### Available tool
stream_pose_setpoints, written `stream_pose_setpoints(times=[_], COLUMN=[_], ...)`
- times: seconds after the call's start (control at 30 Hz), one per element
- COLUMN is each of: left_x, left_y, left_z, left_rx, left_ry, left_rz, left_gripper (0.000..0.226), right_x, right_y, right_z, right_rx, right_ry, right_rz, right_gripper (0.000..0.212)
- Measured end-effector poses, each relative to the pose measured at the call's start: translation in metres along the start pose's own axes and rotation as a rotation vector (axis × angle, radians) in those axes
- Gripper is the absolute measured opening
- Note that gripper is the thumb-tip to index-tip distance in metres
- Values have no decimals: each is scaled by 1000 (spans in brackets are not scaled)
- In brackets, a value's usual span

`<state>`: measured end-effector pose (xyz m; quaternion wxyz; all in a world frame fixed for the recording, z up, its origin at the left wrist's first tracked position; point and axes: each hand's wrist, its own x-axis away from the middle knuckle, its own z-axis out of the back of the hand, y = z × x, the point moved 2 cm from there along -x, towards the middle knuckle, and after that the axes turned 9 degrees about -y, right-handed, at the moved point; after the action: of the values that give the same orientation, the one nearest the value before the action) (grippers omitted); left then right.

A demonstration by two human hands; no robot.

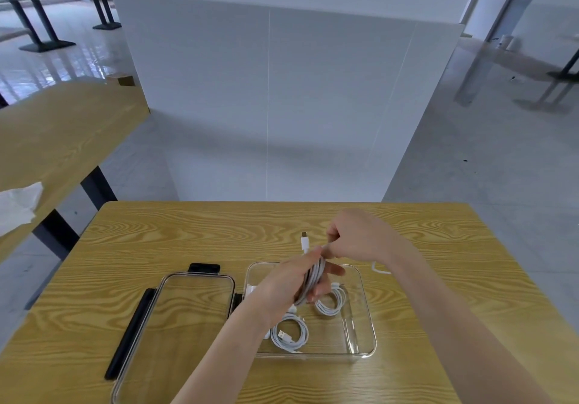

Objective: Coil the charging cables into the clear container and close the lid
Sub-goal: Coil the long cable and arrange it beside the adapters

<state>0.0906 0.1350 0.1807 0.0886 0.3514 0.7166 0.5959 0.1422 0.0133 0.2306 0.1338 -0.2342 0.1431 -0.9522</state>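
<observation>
My left hand (291,281) grips a coil of white charging cable (311,278) above the clear container (366,325). My right hand (354,234) pinches the cable's loose end near the coil, and a white plug (304,242) sticks up beside it. Two coiled white cables lie inside the container, one at the front (289,336) and one at the middle (330,305). The clear lid (175,316) with black clips lies flat on the table, left of the container.
A short white loop of cable (380,269) shows on the wooden table (188,234) behind my right wrist. Another wooden table (62,128) with a white tissue (18,206) stands to the left. A white partition (282,90) rises beyond the far edge.
</observation>
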Motion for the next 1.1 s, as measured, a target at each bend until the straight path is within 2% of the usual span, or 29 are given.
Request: stream_pose_setpoints(times=[0.1,0.2,0.33,0.43,0.53,0.63,0.7,0.77,0.9,1.0,1.1], left_x=[-2,-7,-13,-14,-20,-23,-21,-16,-8,-5,-2], left_y=[-1,-5,-7,-8,-8,0,6,8,7,3,-6], left_z=[0,2,12,25,36,43,43,40,30,32,33], left_rx=[-111,-135,-46,-38,180,574,799,923,1007,942,840], left_ry=[103,165,226,347,383,298,180,37,-344,-366,-341], left_rz=[20,-5,-44,-19,-139,-304,-397,-445,-460,-438,-404], left_gripper=[52,48,51,54,48,44,39,35,29,37,41], right_x=[5,8,16,22,23,20,16,12,3,-1,-1], right_y=[-5,-4,-5,-10,-18,-16,-13,-9,-4,1,5], right_z=[-3,-2,-4,-22,-47,-71,-84,-91,-97,-94,-80], right_rx=[16,-59,-386,-631,-860,-1053,-1133,-1193,-1383,-1525,-1371], right_ry=[117,142,21,-55,-109,-229,-301,-317,-316,-315,-309], right_rz=[11,50,101,126,224,286,297,290,291,349,333], right_gripper=[39,29,34,32,33,37,39,35,11,13,24])
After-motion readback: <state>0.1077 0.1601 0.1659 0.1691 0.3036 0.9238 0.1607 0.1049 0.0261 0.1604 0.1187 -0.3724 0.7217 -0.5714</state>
